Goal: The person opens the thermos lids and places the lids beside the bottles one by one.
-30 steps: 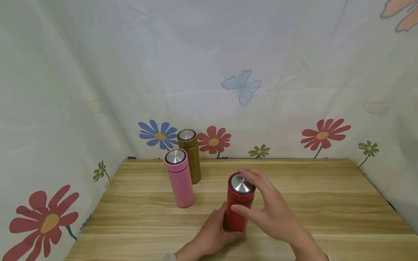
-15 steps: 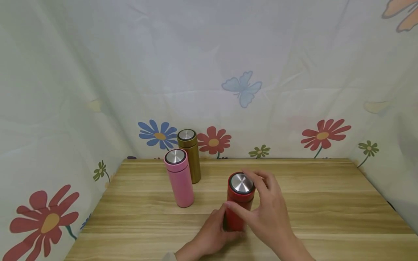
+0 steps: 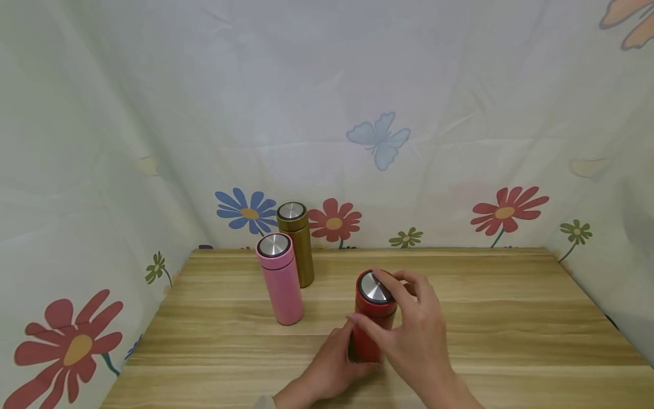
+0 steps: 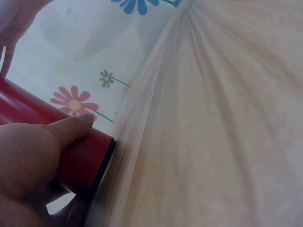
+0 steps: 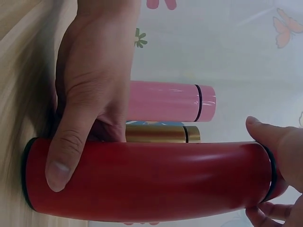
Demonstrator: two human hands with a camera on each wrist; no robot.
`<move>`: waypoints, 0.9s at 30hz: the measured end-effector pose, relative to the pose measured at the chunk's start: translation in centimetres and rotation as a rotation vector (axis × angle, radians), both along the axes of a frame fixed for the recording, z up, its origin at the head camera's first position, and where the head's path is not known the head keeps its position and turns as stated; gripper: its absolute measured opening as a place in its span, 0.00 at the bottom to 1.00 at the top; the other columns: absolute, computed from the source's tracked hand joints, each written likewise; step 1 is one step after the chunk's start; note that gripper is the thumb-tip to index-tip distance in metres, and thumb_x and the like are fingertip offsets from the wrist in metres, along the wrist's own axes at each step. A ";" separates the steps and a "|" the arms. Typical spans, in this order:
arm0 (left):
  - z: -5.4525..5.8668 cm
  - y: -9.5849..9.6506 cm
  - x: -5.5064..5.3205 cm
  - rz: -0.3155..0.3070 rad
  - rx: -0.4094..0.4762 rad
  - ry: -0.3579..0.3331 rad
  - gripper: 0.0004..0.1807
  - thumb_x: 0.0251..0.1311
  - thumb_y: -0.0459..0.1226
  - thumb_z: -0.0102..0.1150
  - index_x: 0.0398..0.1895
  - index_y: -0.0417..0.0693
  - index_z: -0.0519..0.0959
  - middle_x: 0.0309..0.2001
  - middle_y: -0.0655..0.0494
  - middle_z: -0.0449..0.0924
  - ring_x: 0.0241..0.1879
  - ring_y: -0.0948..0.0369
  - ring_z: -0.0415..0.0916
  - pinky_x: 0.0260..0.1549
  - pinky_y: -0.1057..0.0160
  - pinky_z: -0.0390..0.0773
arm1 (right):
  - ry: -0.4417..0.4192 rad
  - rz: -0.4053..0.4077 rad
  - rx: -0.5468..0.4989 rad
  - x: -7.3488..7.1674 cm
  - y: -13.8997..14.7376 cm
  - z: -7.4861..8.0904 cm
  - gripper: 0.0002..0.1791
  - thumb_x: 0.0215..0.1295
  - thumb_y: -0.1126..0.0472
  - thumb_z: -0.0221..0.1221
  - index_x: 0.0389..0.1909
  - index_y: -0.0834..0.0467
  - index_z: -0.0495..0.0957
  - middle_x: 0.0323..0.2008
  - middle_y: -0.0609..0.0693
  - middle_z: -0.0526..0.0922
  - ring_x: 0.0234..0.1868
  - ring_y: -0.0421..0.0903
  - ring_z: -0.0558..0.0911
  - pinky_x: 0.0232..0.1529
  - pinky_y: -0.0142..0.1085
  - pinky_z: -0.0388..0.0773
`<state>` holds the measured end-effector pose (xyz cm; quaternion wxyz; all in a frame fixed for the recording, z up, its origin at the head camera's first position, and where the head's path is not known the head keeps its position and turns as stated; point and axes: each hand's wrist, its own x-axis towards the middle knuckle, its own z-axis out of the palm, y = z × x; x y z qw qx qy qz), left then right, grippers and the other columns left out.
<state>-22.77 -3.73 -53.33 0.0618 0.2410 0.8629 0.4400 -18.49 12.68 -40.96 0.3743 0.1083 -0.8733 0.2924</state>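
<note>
While the red bottle [image 3: 367, 342] stands upright near the middle of the table [image 3: 214, 352], in front of the wearer, both hands are on it, one low, one high. Left hand [image 3: 327, 366] at 7 o'clock of the bottle: grip curled round the lower body, thumb [image 5: 62, 163] laid across the near side just above the dark base rim, fingers passing behind. Judgement: a hold this low braces the base against sliding or turning and leaves the top free for the other hand.

Right hand [image 3: 416, 326] at 4 o'clock: grip pinching the upper end about the cap [image 3: 374, 309], thumb at the near side by the seam, index finger bent over the rim of the steel disc [image 3: 370, 291]. Remaining fingers partly hidden at the far side; how firmly they press, cannot tell. Judgement: thumb and fingers on opposing sides give purchase on a smooth, round part, and one hand above the other avoids crowding.

Pink bottle [image 3: 283, 289] stands upright at 10 o'clock from the red one; gold bottle [image 3: 304, 255] upright at about 11, set behind the pink at its 1 o'clock. Whether those two touch, cannot tell. Both are apart from the hands, which probably gives elbow room around the red one. Flowered cloth [image 3: 306, 85] hangs at 12 o'clock, behind the table's far edge.
</note>
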 end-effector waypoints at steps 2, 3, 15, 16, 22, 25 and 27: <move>0.0 0.0 0.0 0.001 -0.005 0.008 0.45 0.54 0.58 0.75 0.73 0.60 0.65 0.53 0.59 0.81 0.54 0.61 0.76 0.55 0.59 0.78 | 0.007 -0.005 0.003 -0.1 -0.1 -0.1 0.45 0.39 0.44 0.85 0.63 0.45 0.81 0.52 0.52 0.78 0.50 0.46 0.78 0.39 0.42 0.81; 0.0 0.0 0.0 0.002 -0.007 0.010 0.46 0.54 0.58 0.75 0.73 0.60 0.65 0.53 0.59 0.81 0.54 0.62 0.76 0.55 0.59 0.78 | 0.009 -0.011 0.006 -0.1 -0.1 -0.1 0.45 0.39 0.44 0.85 0.63 0.45 0.81 0.51 0.52 0.78 0.50 0.46 0.77 0.39 0.42 0.81; -0.1 0.1 -0.2 -0.012 -0.009 -0.022 0.48 0.55 0.59 0.74 0.76 0.77 0.57 0.55 0.63 0.80 0.54 0.63 0.73 0.56 0.58 0.77 | 0.008 -0.013 -0.017 -0.1 -0.3 -0.2 0.40 0.41 0.48 0.85 0.60 0.47 0.83 0.52 0.52 0.78 0.52 0.46 0.77 0.41 0.43 0.81; -0.1 0.1 -0.2 -0.013 -0.007 -0.021 0.48 0.55 0.59 0.74 0.76 0.77 0.56 0.55 0.63 0.80 0.54 0.63 0.73 0.55 0.58 0.77 | 0.007 -0.010 -0.024 -0.1 -0.3 -0.1 0.40 0.42 0.49 0.85 0.60 0.47 0.83 0.52 0.52 0.78 0.52 0.45 0.77 0.41 0.43 0.82; -0.1 0.0 -0.2 -0.017 -0.009 -0.031 0.47 0.55 0.59 0.74 0.75 0.77 0.58 0.56 0.63 0.80 0.55 0.63 0.73 0.56 0.58 0.77 | -0.012 0.020 -0.065 0.0 -0.2 -0.1 0.38 0.43 0.51 0.84 0.60 0.47 0.83 0.53 0.51 0.79 0.54 0.45 0.78 0.44 0.45 0.85; 0.0 0.0 -0.3 -0.022 -0.001 -0.041 0.45 0.55 0.59 0.74 0.74 0.76 0.59 0.57 0.64 0.79 0.57 0.62 0.73 0.58 0.56 0.76 | -0.042 0.034 -0.078 0.0 -0.1 0.0 0.39 0.45 0.52 0.84 0.62 0.46 0.82 0.55 0.50 0.79 0.55 0.45 0.77 0.45 0.46 0.86; 0.1 0.0 -0.3 -0.022 0.003 -0.048 0.45 0.55 0.59 0.74 0.73 0.75 0.60 0.57 0.64 0.79 0.57 0.62 0.73 0.58 0.55 0.76 | -0.055 0.050 -0.086 -0.1 0.0 0.1 0.39 0.45 0.53 0.83 0.62 0.46 0.82 0.55 0.50 0.79 0.56 0.45 0.78 0.45 0.46 0.86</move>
